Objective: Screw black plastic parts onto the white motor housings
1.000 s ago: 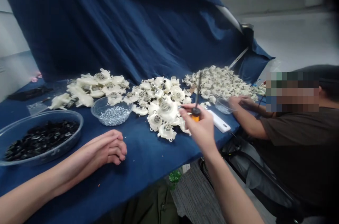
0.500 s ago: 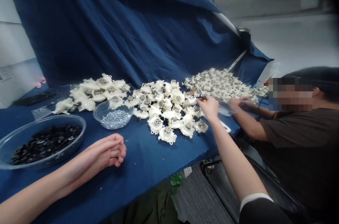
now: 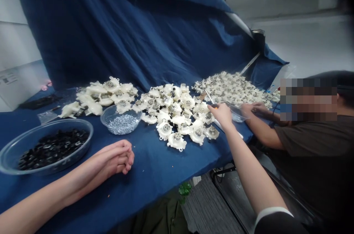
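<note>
Near field, 9 to 10 o'clock: the **left hand** [image 3: 120, 158] rests on the **blue cloth** [image 3: 149, 178] covering the bench, its fingers folded closed around nothing visible. At 1 o'clock, the **right hand** [image 3: 222, 114] grips the orange handle of a **screwdriver** [image 3: 214, 105] in a narrow hold, with the shaft angled up and away. Just ahead of that hand, at 12 o'clock, lies a loose heap of **white plastic housings** [image 3: 177, 114] with metal centres, one **front housing** [image 3: 177, 141] nearest the bench edge. At 11 o'clock, a **glass bowl** [image 3: 103, 116] holds **silver screws** [image 3: 121, 124]; at 10 o'clock, a wide **glass dish** [image 3: 55, 121] holds **black rings** [image 3: 54, 149]. Farther out, a **second heap** [image 3: 106, 94] sits at 11 o'clock and a **dense third heap** [image 3: 232, 88] at 1 o'clock. A **co-worker's hands** [image 3: 251, 108] work at 2 o'clock beside a **small clear dish** [image 3: 236, 114]. A **blue drape** [image 3: 124, 31] closes the background. Risks, as judged: the shaft could snag a housing and slide the heap, scattering parts, and a tug on the loose cloth could tip the bowl and spill screws.
</note>
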{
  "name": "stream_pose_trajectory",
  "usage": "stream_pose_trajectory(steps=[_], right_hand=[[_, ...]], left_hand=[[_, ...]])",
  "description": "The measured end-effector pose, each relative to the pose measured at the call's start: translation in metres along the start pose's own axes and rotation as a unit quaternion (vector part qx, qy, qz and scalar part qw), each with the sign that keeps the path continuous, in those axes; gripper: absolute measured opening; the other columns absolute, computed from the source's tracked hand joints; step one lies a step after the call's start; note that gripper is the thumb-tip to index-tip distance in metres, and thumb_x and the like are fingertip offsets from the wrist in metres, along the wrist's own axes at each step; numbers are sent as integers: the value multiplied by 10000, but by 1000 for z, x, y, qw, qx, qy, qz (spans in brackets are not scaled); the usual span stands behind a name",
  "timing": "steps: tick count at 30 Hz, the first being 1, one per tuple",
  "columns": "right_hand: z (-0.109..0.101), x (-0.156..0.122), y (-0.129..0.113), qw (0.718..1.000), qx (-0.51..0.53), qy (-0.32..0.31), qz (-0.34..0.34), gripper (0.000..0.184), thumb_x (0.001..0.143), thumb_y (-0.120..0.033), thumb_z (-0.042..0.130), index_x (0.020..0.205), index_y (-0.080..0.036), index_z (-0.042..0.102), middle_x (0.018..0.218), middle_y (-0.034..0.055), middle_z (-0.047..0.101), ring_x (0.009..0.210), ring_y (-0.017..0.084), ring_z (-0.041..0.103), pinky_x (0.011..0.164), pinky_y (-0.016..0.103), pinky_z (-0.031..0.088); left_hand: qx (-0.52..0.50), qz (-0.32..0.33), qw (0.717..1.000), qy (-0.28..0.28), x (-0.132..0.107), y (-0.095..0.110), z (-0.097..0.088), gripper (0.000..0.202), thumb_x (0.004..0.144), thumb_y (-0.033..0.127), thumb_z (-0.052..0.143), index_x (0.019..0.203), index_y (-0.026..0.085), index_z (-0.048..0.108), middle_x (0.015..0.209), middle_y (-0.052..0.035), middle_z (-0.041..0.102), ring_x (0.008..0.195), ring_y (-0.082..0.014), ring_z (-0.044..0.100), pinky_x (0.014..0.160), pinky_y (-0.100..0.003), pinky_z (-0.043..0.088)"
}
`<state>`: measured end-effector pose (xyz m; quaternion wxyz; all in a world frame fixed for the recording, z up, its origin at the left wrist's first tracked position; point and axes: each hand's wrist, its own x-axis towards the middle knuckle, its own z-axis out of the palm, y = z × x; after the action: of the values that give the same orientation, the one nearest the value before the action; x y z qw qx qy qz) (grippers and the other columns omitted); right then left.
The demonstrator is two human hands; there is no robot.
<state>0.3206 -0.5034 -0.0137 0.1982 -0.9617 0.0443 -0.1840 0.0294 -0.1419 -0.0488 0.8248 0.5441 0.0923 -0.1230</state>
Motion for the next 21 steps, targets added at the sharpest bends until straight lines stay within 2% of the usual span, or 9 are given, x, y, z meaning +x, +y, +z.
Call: stream_pose_trajectory(steps=[6,10,13,17,21], right_hand=[[9,7,10,999,6,-17,28,433,872,-528,604,1062,-172,761,1038,171,746,1031,294,699,887,384,513],[15,16,15,998,20,-47,46,393,906,-493,647,1059,-136,707,1015,95,729,957,196,689,908,394,543],[17,23,17,994,48,-81,54,367,942,-474,635,1027,-120,680,954,50,709,853,141,677,832,338,573],[17,30,18,987,85,-113,78,347,959,-447,629,1001,-105,667,890,33,690,757,106,655,727,273,572],[12,29,16,983,117,-103,101,328,938,-425,662,885,-102,658,748,-3,649,637,78,601,646,234,534]], left_hand=[[31,-9,999,-18,-1,0,-2,200,896,398,655,855,207,610,821,-53,655,749,-177,571,696,-274,455],[27,-11,999,-19,0,-1,-3,189,902,391,651,872,211,600,822,-47,652,755,-170,570,693,-269,452],[28,-11,999,-21,-1,0,-2,192,910,390,646,882,209,590,823,-43,645,760,-161,570,702,-272,455],[35,-10,999,-24,1,-1,-3,198,923,387,628,882,208,553,822,-36,643,762,-155,572,703,-269,458],[32,-17,999,-25,6,-4,-7,228,910,388,643,873,209,508,793,-23,639,727,-141,568,670,-248,448]])
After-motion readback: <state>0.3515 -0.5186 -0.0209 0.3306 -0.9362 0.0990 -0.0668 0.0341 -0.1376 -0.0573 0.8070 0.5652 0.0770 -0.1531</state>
